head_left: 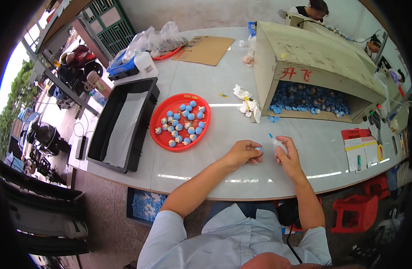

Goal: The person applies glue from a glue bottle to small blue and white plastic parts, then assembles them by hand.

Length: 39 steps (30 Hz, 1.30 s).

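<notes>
My left hand (244, 154) is closed on a small round blue piece (258, 149), held over the grey table between thumb and fingers. Wrapped in my right hand (288, 157) is a small white squeeze bottle (279, 144) with a thin blue-tipped nozzle, pointing up and to the left. The nozzle and the blue piece are apart. Left of my hands stands a round red tray (180, 146) with several blue and cream balls (186, 113) spread in it. Beyond my hands, many loose blue pieces (304, 98) lie in the opening of a large cream box (277, 54).
A long black tray (133, 152) lined with a white sheet lies at the left. Crumpled tissues (250, 106) sit near the box. Farther back are flat cardboard (203, 50), a white jug (146, 64) and plastic bags (159, 39). Papers (359, 145) and yellow tape (380, 153) lie right.
</notes>
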{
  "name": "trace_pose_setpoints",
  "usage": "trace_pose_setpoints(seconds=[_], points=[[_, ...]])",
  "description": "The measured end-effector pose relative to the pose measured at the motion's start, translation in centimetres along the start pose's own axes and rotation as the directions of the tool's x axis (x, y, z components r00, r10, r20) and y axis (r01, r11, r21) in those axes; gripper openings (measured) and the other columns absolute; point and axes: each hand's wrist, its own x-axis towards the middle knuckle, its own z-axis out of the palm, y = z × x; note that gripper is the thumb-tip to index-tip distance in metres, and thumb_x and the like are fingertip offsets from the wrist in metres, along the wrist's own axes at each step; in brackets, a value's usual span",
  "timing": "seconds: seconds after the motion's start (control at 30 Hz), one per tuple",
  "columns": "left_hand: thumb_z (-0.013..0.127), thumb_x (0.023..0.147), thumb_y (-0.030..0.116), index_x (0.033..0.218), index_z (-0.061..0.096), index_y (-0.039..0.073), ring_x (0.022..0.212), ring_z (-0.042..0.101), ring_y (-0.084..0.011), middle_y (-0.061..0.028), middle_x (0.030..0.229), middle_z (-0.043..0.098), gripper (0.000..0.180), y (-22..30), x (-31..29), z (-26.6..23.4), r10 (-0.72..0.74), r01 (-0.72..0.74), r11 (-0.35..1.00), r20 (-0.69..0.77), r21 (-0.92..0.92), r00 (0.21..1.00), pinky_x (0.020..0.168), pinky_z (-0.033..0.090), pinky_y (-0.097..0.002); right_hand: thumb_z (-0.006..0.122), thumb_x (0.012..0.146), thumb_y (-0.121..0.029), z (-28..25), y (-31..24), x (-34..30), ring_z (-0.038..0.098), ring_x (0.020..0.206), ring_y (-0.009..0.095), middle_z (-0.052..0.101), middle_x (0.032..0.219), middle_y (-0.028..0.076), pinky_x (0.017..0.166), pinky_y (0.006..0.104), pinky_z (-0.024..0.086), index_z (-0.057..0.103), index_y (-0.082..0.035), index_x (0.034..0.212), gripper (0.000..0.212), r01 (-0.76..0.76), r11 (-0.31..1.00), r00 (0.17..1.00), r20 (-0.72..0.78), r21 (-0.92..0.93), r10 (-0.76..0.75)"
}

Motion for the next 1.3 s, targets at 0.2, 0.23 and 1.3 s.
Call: trace_pose_setpoints(seconds=[0.2,0.23,1.3], points=[[0.068,0.087,0.005,0.123,0.053,-0.007,0.084,0.068,-0.0176,-0.0119,0.099,0.064,0.041,-0.1,0.1,-0.1,-0.006,0.010,0.992,0.036,-0.126,0.999,0.071,0.058,-0.0229,0.065,0.087,-0.006,1.0,0.8,-0.3,0.054,0.081,0.008,0.061,0.095,0.005,0.070,0.0220,0.044,0.059,0.000,0.112,0.026,0.314,0.935,0.946,-0.031,-0.166,-0.323],[0.067,0.088,0.005,0.123,0.053,-0.007,0.086,0.068,-0.0179,-0.0115,0.100,0.065,0.040,0.0,0.1,-0.2,-0.019,0.024,0.994,0.038,-0.110,0.999,0.073,0.058,-0.0235,0.065,0.086,-0.005,1.0,0.8,-0.6,0.054,0.082,0.008,0.061,0.095,0.005,0.072,0.0226,0.044,0.061,0.000,0.111,0.026,0.341,0.919,0.932,-0.057,-0.197,-0.358],[0.068,0.086,0.000,0.115,0.056,-0.010,0.088,0.069,-0.0190,-0.0144,0.098,0.066,0.033,-0.3,0.1,-0.2,-0.025,0.028,0.998,0.053,-0.055,0.998,0.077,0.057,-0.0244,0.070,0.074,-0.007,0.9,1.7,-0.6,0.060,0.052,0.026,0.065,0.070,0.012,0.051,0.0328,0.047,0.063,0.000,0.087,0.016,0.669,0.541,0.665,0.084,-0.510,-0.742]])
